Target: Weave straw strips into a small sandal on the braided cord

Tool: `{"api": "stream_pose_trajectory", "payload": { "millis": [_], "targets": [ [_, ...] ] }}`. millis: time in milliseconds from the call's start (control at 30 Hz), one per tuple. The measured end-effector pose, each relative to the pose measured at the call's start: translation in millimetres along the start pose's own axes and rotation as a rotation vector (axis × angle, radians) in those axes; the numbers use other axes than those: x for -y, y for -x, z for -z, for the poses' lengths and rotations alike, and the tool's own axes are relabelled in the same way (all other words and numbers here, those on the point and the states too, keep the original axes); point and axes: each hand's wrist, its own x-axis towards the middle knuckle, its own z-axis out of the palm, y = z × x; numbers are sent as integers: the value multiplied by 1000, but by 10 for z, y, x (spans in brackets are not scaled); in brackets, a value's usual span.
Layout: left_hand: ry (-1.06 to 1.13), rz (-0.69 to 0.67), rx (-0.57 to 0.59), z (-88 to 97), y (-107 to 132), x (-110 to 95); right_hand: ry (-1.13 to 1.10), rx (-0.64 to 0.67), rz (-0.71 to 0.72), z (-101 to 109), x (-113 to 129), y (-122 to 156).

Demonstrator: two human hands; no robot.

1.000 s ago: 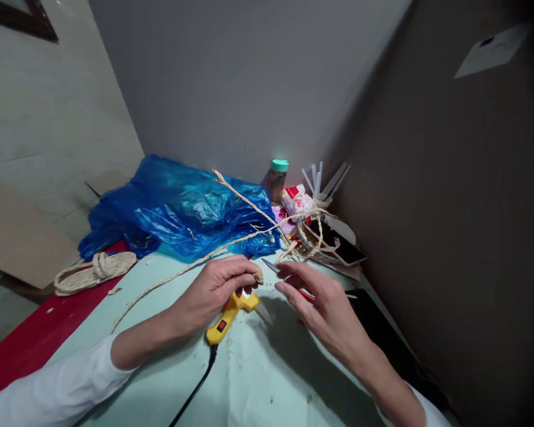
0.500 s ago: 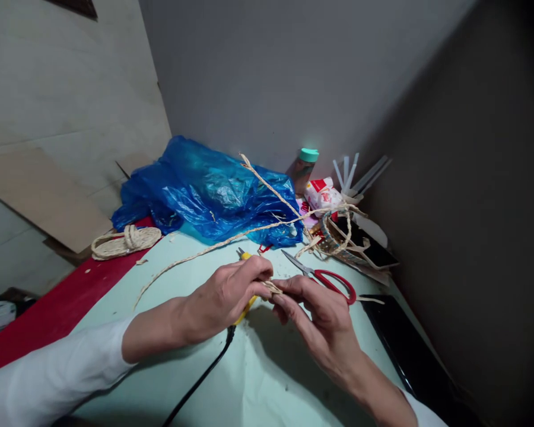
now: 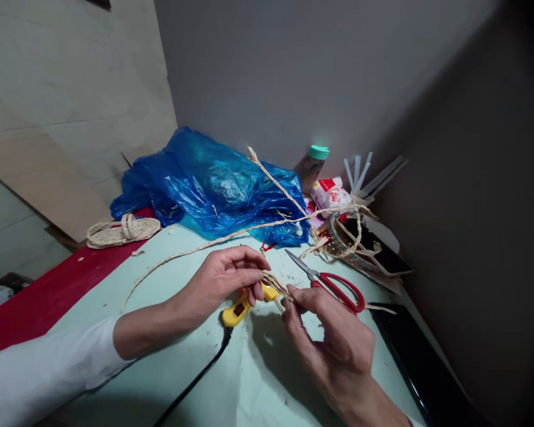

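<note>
My left hand (image 3: 225, 276) and my right hand (image 3: 327, 335) both pinch a short braided straw piece (image 3: 276, 283) stretched between their fingertips above the pale green table cover (image 3: 267, 379). A yellow glue gun (image 3: 242, 305) with a black cord lies on the cover right under my left hand. Red-handled scissors (image 3: 333, 284) lie just beyond my right hand. A long braided straw cord (image 3: 196, 250) runs from the table's left toward a small woven basket (image 3: 345, 237) at the back right.
A crumpled blue plastic bag (image 3: 213, 187) fills the back of the table. A coil of straw cord (image 3: 122, 231) rests on the red cloth at left. A green-capped bottle (image 3: 314, 166), a red and white packet (image 3: 331, 193) and glue sticks (image 3: 365, 175) stand by the wall. A dark flat object (image 3: 409, 367) lies at right.
My right hand came in from open to meet my left and pinched the straw piece. The hands have since drawn slightly apart, stretching it, with the glue gun lying beneath.
</note>
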Motion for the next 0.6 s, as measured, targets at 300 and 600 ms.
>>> {"api": "stream_pose_trajectory", "payload": {
  "millis": [300, 600],
  "targets": [
    [134, 138, -19, -61, 32, -7, 60, -10, 51, -40, -16, 67],
    [211, 191, -52, -23, 51, 42, -72, 101, 26, -27, 21, 77]
  ]
}}
